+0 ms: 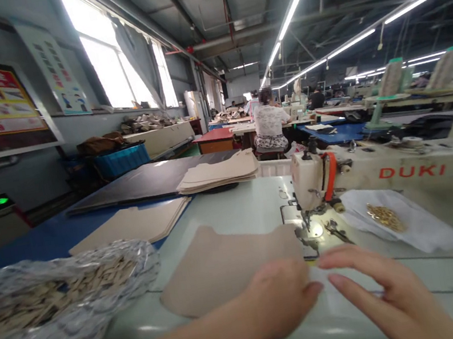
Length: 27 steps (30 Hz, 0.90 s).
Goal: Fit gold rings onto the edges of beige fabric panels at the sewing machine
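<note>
A tan cut piece of material (220, 263) lies flat on the pale sewing table (240, 202), its right edge at the needle (305, 225) of a cream sewing machine (385, 183) marked DUKI. My left hand (282, 296) rests on the piece's near right corner, fingers curled together over it. My right hand (386, 293) lies just to its right on the table, fingers stretched out flat, fingertips almost meeting the left hand in front of the needle.
A crinkled clear bag of small tan pieces (50, 309) sits at near left. Two stacks of tan cut pieces (220, 171) (131, 224) lie further back. A white cloth with small brass parts (386, 217) lies under the machine arm. A seated person (269, 125) works ahead.
</note>
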Motion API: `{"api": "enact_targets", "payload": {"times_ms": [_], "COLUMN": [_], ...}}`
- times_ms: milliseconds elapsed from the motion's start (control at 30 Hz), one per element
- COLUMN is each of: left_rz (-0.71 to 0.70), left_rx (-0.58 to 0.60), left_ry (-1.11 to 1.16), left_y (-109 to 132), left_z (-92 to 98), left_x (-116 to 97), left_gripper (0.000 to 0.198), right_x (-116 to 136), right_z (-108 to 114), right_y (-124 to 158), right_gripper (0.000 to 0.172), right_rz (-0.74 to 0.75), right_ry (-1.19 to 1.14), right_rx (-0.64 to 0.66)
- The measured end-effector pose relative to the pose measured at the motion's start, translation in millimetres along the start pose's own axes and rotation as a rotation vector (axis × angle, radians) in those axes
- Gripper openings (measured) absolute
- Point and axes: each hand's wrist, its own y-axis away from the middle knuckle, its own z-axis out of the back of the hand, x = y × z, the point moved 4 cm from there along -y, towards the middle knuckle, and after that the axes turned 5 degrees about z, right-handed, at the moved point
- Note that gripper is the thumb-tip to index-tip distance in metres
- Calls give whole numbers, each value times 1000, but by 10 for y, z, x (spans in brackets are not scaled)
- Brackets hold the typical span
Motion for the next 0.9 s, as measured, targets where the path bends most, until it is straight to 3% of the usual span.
{"api": "enact_targets", "payload": {"times_ms": [133, 200, 267, 400, 533, 633, 700, 767, 833, 900], "left_rz": [130, 209, 240, 267, 267, 235, 206, 244, 426, 711], "left_rx": [-78, -21, 61, 97, 27, -29, -102, -217, -348, -392], "left_ry": [22, 5, 5, 30, 90, 121, 135, 141, 127, 48], "left_y": [147, 207, 245, 251, 248, 379, 549, 777, 1056, 1372], "left_z": [99, 29, -62, -157, -205, -141, 57, 408, 848, 1231], "left_x": [593, 857, 979, 890, 776, 767, 810, 969, 1294, 1726], "left_gripper": [37, 49, 55, 58, 58, 52, 44, 34, 29, 30], "right_x": [-293, -391, -442, -499, -659, -794, -844, -860, -856, -854], "right_z": [-376, -536, -650, -772, -865, -917, -929, -924, -912, -903], "right_y": [-88, -137, -204, -280, -187, -91, -50, -34, -37, -46], "right_gripper": [20, 23, 22, 23, 30, 33, 33, 34, 35, 36], "right_rz": [-102, -98, -65, 17, 114, 196, 232, 254, 279, 301], "right_ry": [-16, 43, 85, 151, 236, 294, 324, 338, 340, 340], "right_rx": [171, 250, 307, 354, 331, 270, 234, 198, 165, 135]}}
